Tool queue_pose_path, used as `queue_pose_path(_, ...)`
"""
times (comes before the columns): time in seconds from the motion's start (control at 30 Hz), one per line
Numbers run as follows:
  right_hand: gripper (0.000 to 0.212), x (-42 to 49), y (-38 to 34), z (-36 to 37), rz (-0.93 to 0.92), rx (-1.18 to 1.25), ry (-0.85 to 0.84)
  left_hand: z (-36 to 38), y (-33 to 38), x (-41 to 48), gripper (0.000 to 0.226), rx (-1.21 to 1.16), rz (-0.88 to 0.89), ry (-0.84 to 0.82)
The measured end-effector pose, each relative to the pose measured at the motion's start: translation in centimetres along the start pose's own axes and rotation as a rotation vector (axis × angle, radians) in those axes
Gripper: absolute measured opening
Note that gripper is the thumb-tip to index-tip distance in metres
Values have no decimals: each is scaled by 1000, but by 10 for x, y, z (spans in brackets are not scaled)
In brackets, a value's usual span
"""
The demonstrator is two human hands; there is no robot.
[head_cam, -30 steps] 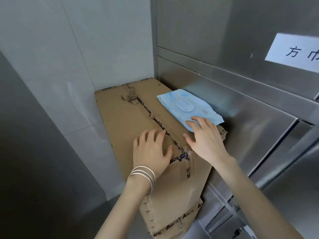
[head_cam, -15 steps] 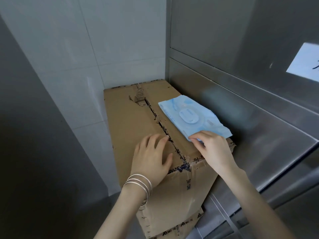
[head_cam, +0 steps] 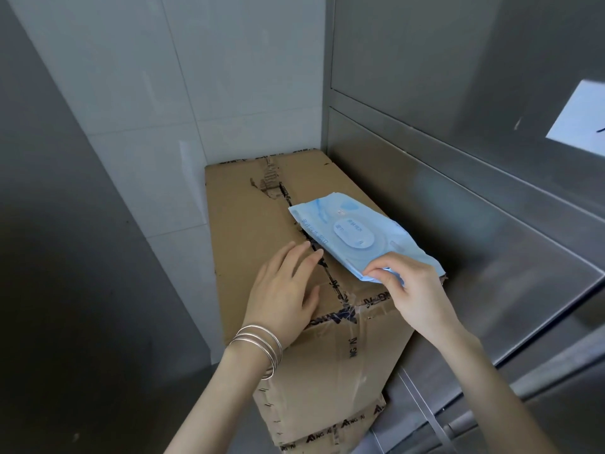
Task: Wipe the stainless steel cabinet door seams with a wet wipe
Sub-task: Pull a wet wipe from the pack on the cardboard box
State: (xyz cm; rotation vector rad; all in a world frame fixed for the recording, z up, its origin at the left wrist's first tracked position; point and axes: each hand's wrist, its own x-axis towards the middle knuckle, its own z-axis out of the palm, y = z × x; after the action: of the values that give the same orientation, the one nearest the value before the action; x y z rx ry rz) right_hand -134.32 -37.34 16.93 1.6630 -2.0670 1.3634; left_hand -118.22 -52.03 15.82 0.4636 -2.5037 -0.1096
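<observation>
On top of the cardboard box (head_cam: 255, 224), on its right half, lies the blue wet wipe pack (head_cam: 357, 237), flat, with its oval flap facing up. Its long side runs from 11 o'clock to 5 o'clock. The right hand (head_cam: 412, 290) pinches the pack's near corner at the 5 o'clock end, thumb and curled fingers closed on the edge. The left hand (head_cam: 284, 290) rests flat on the box top at 9 o'clock of the right hand, well apart from it, with straight, relaxed fingers that hold nothing. Its fingertips point to 1 o'clock and end just beside the pack's left edge, over the torn slit (head_cam: 281, 191) that runs down the middle of the box. Thin silver bracelets (head_cam: 258, 345) circle the left wrist.

The pack's right edge lies near the box's right edge, next to the steel cabinet (head_cam: 458, 224) at 3 o'clock; whether pack and steel touch cannot be told. A horizontal seam (head_cam: 425, 158) crosses the cabinet front above the pack, and a white paper label (head_cam: 579, 119) sits at 2 o'clock. The box stands against the tiled wall (head_cam: 229, 77) at 12 o'clock, with a grey panel (head_cam: 65, 224) at 9 o'clock. Bare cardboard spreads from the slit toward 9 and 11 o'clock. The box's near edge runs under the left palm at 6 o'clock.
</observation>
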Motion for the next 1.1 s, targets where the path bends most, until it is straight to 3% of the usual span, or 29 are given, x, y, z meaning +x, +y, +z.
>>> queue_pose_path(0.1,25,-5,-4,-5,4,86,30,-2,1,0,49,-2,11,19)
queue_pose_path(0.4,15,-6,-6,-23,71,231,-298,-14,2,-6,41,-60,-19,235)
queue_pose_path(0.73,11,0,-13,-25,40,265,-456,-13,-10,-9,32,1,56,154)
queue_pose_path(0.87,10,2,-10,-30,111,303,-509,-14,-8,-4,14,19,48,140)
queue_pose_path(1.0,32,7,-12,-33,138,264,-562,-15,-5,-5,22,51,57,155)
queue_pose_path(1.1,28,15,-14,-36,197,161,-672,-20,-3,-12,23,64,75,176)
